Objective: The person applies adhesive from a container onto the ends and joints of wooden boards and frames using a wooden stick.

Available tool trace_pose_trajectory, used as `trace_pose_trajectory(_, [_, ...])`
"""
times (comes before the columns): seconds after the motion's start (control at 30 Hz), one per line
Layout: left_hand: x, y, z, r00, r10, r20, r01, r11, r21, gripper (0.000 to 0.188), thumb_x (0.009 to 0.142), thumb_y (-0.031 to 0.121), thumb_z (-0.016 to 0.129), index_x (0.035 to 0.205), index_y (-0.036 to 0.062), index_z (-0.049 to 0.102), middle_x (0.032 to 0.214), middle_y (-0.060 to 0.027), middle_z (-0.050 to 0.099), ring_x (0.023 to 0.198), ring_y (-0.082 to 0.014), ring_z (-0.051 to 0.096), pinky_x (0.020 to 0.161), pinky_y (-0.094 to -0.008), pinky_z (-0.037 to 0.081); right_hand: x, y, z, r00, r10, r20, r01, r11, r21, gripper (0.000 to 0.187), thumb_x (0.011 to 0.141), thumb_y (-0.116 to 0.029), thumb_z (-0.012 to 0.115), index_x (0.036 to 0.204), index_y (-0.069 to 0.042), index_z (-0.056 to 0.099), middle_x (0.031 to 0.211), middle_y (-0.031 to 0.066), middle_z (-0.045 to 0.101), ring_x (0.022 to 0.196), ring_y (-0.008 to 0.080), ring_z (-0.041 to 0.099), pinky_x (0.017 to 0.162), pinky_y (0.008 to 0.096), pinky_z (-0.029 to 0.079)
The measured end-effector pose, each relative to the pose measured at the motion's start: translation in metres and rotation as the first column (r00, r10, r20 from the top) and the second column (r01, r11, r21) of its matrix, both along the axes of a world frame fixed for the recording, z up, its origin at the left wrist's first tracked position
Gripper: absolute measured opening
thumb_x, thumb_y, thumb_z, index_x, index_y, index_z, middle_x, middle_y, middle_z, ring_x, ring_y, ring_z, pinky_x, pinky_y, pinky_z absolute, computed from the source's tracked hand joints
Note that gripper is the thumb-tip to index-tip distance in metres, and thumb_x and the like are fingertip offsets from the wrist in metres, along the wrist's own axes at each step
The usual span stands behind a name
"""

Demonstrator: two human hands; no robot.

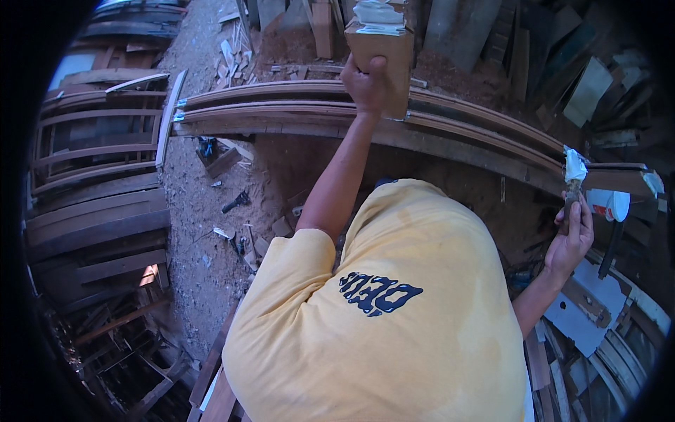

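Note:
My left hand (pixel 366 86) is closed round the lower part of a flat tan wooden board (pixel 383 56), its thumb on the near face. Thick white paste (pixel 380 15) covers the board's far end. At the right, my right hand (pixel 571 243) pinches the brownish handle of a short spreading tool (pixel 573 191), tipped with white paste. This tip is at the right-hand part of the long wooden strips (pixel 485 131), which lie side by side across in front of me. The paste hides the tool's blade or bristles, so its exact kind is unclear.
A white tub (pixel 610 204) with a red mark stands beside my right hand. Stacked wooden frames (pixel 98 148) fill the left side. Tools and scraps, including a dark tool (pixel 236 202), lie on the dirt floor (pixel 204 281). Planks (pixel 485 28) lean at the back.

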State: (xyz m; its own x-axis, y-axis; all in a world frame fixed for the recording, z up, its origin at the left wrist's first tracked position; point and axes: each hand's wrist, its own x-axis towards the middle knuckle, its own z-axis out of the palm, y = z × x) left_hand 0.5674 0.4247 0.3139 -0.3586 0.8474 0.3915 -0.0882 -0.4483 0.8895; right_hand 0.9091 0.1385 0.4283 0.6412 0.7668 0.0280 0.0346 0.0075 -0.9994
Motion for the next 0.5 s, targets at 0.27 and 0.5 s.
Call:
trace_pose_trajectory(0.27, [-0.0011, 0.0001, -0.0007, 0.997, 0.048, -0.059, -0.049, 0.999, -0.013, 0.065, 0.089, 0.061, 0.071, 0.098, -0.003, 0.067, 0.088, -0.0044, 0.068, 0.084, -0.0118, 0.06, 0.075, -0.0328, 0.05, 0.0019, 0.0008, 0.0005, 0.999, 0.047, -0.004, -0.047, 0.999, -0.016, 0.035, 0.106, -0.016, 0.061, 0.135, 0.005, 0.063, 0.121, 0.0158, 0.073, 0.081, 0.0076, 0.058, 0.073, 0.0233, 0.047])
trace_pose_trajectory(0.5, [0.0013, 0.0039, -0.0035, 0.997, 0.065, -0.039, -0.066, 0.997, -0.029, 0.05, 0.085, 0.045, 0.077, 0.097, -0.003, 0.069, 0.084, -0.0042, 0.071, 0.08, -0.0111, 0.062, 0.072, -0.0317, 0.051, -0.0049, 0.0072, 0.0018, 0.999, 0.045, -0.024, -0.046, 0.999, -0.03, 0.034, 0.105, -0.016, 0.063, 0.133, 0.004, 0.065, 0.117, 0.0162, 0.074, 0.079, 0.0059, 0.058, 0.071, 0.0233, 0.045])
